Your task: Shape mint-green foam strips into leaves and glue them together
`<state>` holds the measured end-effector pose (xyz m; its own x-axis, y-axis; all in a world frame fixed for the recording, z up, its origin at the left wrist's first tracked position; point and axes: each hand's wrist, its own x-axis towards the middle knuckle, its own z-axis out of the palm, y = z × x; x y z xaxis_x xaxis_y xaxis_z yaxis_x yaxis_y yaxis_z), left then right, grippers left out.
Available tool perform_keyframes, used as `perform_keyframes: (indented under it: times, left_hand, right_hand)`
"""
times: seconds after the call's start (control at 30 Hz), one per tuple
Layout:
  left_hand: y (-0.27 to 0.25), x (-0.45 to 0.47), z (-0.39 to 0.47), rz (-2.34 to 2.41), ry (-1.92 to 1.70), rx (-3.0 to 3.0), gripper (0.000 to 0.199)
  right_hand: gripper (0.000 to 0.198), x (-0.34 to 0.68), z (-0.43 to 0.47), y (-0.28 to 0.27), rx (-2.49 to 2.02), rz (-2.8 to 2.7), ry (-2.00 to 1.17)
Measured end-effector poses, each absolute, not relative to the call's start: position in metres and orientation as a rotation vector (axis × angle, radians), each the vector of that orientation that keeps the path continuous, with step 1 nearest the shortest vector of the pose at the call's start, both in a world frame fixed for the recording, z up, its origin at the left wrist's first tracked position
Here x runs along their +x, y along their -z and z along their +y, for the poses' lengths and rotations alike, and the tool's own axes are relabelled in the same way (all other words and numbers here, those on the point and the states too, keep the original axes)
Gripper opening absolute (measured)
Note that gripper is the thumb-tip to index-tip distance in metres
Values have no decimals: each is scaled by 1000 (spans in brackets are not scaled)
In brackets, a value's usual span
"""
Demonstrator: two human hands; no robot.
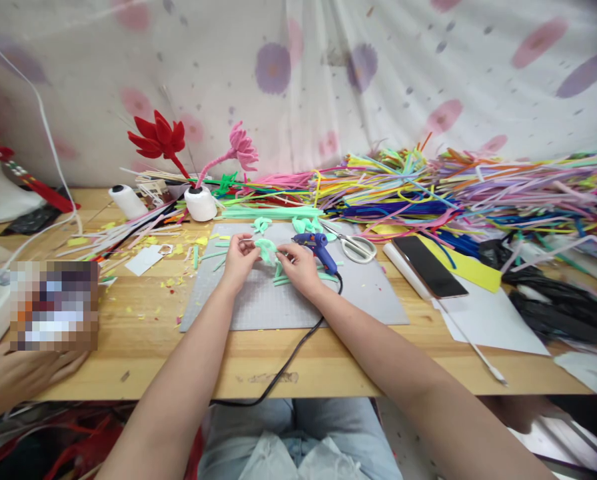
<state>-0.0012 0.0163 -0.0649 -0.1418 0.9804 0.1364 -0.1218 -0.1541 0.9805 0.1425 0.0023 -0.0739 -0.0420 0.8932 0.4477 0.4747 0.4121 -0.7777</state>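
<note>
Between my two hands, over the grey cutting mat (258, 307), is a mint-green pipe-cleaner petal piece (266, 251). My left hand (242, 257) pinches its left side, and my right hand (298, 265) grips its right side with thumb and fingers. Just right of my right hand lies a blue glue gun (321, 251), its black cord trailing to the table's front edge. More mint-green shaped pieces (306, 225) rest at the mat's back edge. Cut green pipe-cleaner lengths (283, 280) lie partly behind my right hand. A pair of scissors (357, 249) is at the mat's right.
Bundles of coloured pipe cleaners (403, 183) are heaped along the back. A red flower (159, 137) and a pink flower (242, 148) stand in thread spools. A phone (431, 267) lies at right. Another person's hand (33, 367) is at far left, beside a blurred-out patch.
</note>
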Motion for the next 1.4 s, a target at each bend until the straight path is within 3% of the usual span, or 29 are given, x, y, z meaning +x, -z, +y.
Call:
perform_keyframes:
  times: [1.4]
  left_hand:
    - [69,-2,19,1152,-1488,1205,36]
  right_hand:
    - [17,142,3,75,-1234,-1699,-498]
